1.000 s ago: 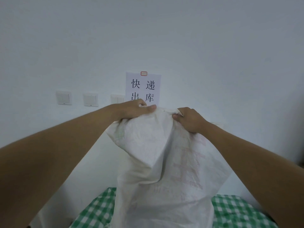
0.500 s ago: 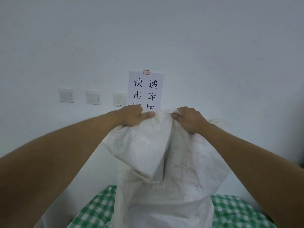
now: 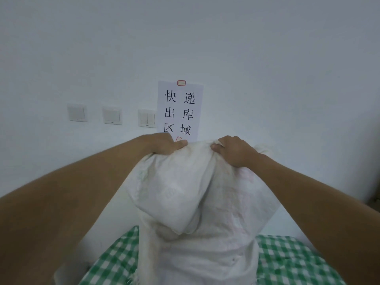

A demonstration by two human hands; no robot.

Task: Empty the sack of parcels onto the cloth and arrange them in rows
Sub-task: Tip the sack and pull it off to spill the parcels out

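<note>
Sack: a white woven plastic sack (image 3: 197, 202) with faint pink and green print hangs in the middle of the view; its long axis runs up and down; the gathered end points up, the wide end points down and passes out of the bottom edge; which end is the mouth cannot be told
Sack surface: a deep fold runs down the middle from between the two hands; the left half bulges into a rounded pouch
Cloth: a green and white checked cloth (image 3: 287, 262) lies under the sack, showing on both sides of its lower part; whether the sack touches it cannot be told
Left hand: the left hand (image 3: 164, 145) clamps the top left of the sack; fingers curled over the far side, thumb pressed flat on the near side, pointing right
Right hand: the right hand (image 3: 232, 150) bunches the top right of the sack in curled fingers; knuckles up
Hands apart: near each other, not touching; a ridge of sack between them
Parcels: hidden
Wall: a white paper sign (image 3: 181, 110) with black Chinese characters hangs just behind the hands; three white wall switches (image 3: 112, 115) sit in a row to its left
</note>
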